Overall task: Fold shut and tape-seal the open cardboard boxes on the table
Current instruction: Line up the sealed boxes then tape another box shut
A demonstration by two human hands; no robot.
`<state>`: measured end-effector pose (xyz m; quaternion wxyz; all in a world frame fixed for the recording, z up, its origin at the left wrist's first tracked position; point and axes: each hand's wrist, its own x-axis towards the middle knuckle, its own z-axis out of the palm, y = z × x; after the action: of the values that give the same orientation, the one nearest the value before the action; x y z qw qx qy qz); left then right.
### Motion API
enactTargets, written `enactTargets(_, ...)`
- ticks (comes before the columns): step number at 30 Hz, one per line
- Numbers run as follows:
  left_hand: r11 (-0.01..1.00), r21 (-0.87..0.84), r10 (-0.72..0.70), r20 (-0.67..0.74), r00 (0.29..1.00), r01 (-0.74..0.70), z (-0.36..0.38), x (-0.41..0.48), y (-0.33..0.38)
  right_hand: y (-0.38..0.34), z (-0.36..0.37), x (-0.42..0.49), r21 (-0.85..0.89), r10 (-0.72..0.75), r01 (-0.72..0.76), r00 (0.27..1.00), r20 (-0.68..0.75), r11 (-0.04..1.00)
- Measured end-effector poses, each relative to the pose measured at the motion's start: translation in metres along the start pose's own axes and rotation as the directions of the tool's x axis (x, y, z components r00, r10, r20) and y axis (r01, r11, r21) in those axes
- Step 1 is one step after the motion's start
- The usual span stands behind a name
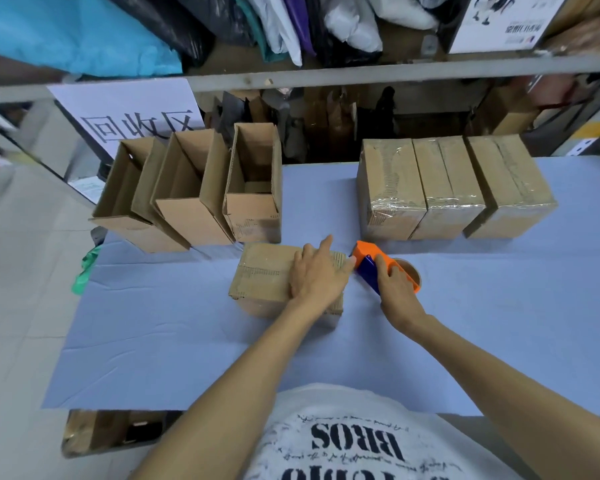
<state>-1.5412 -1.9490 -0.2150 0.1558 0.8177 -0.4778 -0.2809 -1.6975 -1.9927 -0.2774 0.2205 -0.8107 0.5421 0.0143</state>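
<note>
A closed cardboard box (262, 277) sits in the middle of the blue table (187, 341). My left hand (317, 271) lies flat on the right part of its top, fingers spread. My right hand (394, 284) grips an orange and blue tape dispenser (368, 254) with a brown roll, its nose touching the box's right edge. Three open boxes (201, 188) stand in a row at the back left. Three taped boxes (447, 188) stand in a row at the back right.
A metal shelf rail (326, 77) loaded with bags runs above the table's far side. A white sign with printed characters (136, 119) leans behind the open boxes. A green scrap (84, 271) hangs at the table's left edge. Grey floor lies left.
</note>
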Motion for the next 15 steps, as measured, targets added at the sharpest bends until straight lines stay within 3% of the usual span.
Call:
enactTargets(3, 0.967, -0.245, 0.048, -0.07, 0.996, -0.063, -0.023, -0.001, -0.02, -0.002, -0.003, -0.004, 0.171, 0.025, -0.025, 1.0, 0.006, 0.985)
enactTargets(6, 0.983, -0.17, 0.02, -0.277, 0.961, -0.069, -0.042, -0.008, -0.051, -0.003, 0.005, -0.001, -0.052, 0.059, -0.06, 0.998, -0.021, 0.997)
enactTargets(9, 0.98, -0.127, -0.189, -0.358, 0.915, 0.153, -0.061, -0.012, -0.083, -0.013, 0.003, 0.0, -0.157, 0.042, -0.07, 0.984, -0.17, 0.985)
enactTargets(12, 0.937, -0.198, -0.333, -0.248, 0.91, 0.289, -0.07, -0.012, -0.109, -0.033, -0.009, -0.003, 0.093, -0.076, 0.104, 0.963, -0.259, 0.99)
enactTargets(15, 0.932, -0.218, -0.336, -0.227, 0.914, 0.288, -0.073, -0.012, -0.116, -0.055, -0.017, -0.004, 0.329, -0.047, 0.041, 0.999, 0.01, 0.943)
